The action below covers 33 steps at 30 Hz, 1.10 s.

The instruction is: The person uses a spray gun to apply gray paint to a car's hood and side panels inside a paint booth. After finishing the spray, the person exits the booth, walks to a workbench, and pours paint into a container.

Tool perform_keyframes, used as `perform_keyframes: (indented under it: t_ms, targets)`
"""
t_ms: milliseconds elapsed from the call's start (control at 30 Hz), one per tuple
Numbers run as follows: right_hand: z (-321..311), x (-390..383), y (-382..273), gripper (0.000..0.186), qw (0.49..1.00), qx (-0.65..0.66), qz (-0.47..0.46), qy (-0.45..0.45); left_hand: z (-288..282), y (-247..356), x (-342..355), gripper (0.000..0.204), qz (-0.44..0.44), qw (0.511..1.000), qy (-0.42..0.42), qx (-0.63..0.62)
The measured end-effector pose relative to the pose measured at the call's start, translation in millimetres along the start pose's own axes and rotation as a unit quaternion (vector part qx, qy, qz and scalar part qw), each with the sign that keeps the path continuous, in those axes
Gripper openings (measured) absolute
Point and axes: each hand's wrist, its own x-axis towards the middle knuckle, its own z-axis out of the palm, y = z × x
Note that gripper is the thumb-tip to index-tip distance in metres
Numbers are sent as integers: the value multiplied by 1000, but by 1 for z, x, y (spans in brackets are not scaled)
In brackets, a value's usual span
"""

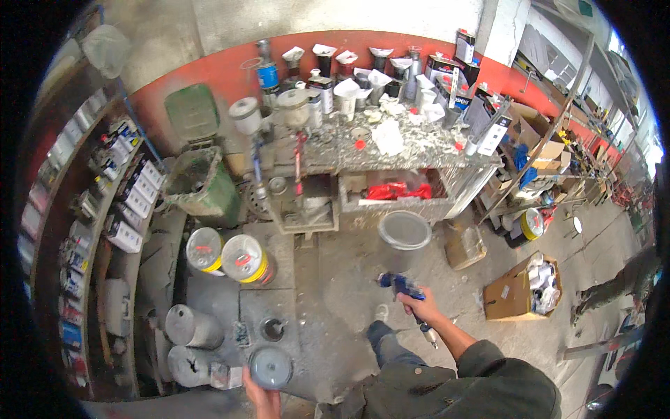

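My right hand [420, 306] grips a blue spray gun [403, 285] in front of my body. A large translucent grey cup [405, 231] sits at the gun's top end, and a metal fitting [430, 338] hangs below the handle. Low on the left, my left hand [262, 397] is closed on the side of a round cup [271, 368] with grey liquid showing in it. Most of those fingers are hidden beneath the cup. Just beyond it stands a small dark round pot [272, 329], with grey-smeared tins [194, 327] to its left.
A paint-spattered workbench [328, 150] ahead carries cans, cups and paper strainers. On the left are a green bin [209, 192], paint pails [246, 260] and shelves [105, 192] of cans. A cardboard box [513, 293] of waste cups stands right; another person's leg [618, 286] shows beyond.
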Motion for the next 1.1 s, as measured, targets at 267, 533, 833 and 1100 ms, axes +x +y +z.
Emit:
perform_keyframes:
  t_ms: [267, 533, 833, 1100]
  targets:
    - [-121, 135, -74, 24, 991, 20, -17, 128, 335, -119, 140, 46, -60, 963, -253, 77]
    - [-135, 213, -119, 17, 977, 59, -10, 204, 654, -205, 257, 30, -21, 880, -366, 302]
    - [-119, 268, -188, 18, 970, -13, 57, 238, 842, -324, 328, 32, 38, 805, -391, 445]
    - [-88, 363, -186, 27, 997, 44, 56, 39, 692, -177, 239, 20, 54, 810, -380, 444]
